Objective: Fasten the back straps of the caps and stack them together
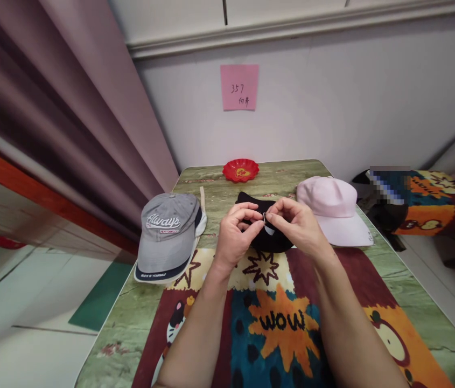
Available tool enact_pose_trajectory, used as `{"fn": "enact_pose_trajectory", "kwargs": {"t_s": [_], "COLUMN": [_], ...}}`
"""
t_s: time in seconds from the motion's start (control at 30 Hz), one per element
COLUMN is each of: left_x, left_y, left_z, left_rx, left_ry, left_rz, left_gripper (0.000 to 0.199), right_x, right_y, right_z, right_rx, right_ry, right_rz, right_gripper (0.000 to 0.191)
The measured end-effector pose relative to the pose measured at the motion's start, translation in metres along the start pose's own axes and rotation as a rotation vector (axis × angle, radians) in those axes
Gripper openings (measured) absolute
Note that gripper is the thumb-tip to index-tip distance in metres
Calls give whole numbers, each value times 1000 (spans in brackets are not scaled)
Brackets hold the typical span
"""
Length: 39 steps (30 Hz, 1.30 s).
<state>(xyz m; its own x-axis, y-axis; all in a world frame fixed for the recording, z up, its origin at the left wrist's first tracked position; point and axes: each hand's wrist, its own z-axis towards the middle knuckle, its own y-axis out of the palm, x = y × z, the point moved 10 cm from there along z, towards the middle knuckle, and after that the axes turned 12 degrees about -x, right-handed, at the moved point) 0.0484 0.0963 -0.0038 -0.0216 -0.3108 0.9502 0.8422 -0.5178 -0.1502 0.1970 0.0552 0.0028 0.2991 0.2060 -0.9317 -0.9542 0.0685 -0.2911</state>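
A black cap lies in the middle of the table, partly covered by my hands. At its near opening, a small pale buckle shows between my fingertips. My left hand pinches the cap by this buckle, thumb and forefinger together. From the other side, my right hand also pinches at the buckle. The fingers hide just which bit of strap each one grips. To the left sits a grey cap with white "Always" lettering, over another pale cap. A pale pink cap rests on the right.
A red scalloped dish stands at the back of the green wood-patterned table. A colourful cloth covers the near part. Behind is a white wall with a pink paper note. A purple curtain hangs on the left.
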Motion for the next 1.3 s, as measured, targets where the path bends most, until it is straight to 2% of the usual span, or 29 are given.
{"fn": "enact_pose_trajectory", "kwargs": {"t_s": [0.27,0.47,0.67,0.83,1.0,1.17,1.3], "left_x": [-5,-11,-12,-10,-13,-14,-16], "left_y": [3,-1,-5,-6,-9,-7,-6], "left_z": [-1,0,2,3,2,2,1], "left_rx": [5,10,-14,-19,26,41,74], "left_ry": [-40,-66,-40,-21,-48,-45,-53], "left_rz": [-89,-97,-42,24,-29,-52,-79], "left_gripper": [9,11,14,11,13,13,8], "right_x": [-5,-25,-37,-38,-47,-44,-40], "right_y": [0,2,6,10,19,21,23], "right_z": [0,-3,-5,-5,-6,-6,-4], "right_rx": [-2,41,39,18,-62,-28,13], "right_ry": [-52,-142,-280,-319,-379,-405,-395], "right_rz": [-40,-213,-297,-315,-397,-461,-468], "right_gripper": [16,12,11,6,38,23,22]}}
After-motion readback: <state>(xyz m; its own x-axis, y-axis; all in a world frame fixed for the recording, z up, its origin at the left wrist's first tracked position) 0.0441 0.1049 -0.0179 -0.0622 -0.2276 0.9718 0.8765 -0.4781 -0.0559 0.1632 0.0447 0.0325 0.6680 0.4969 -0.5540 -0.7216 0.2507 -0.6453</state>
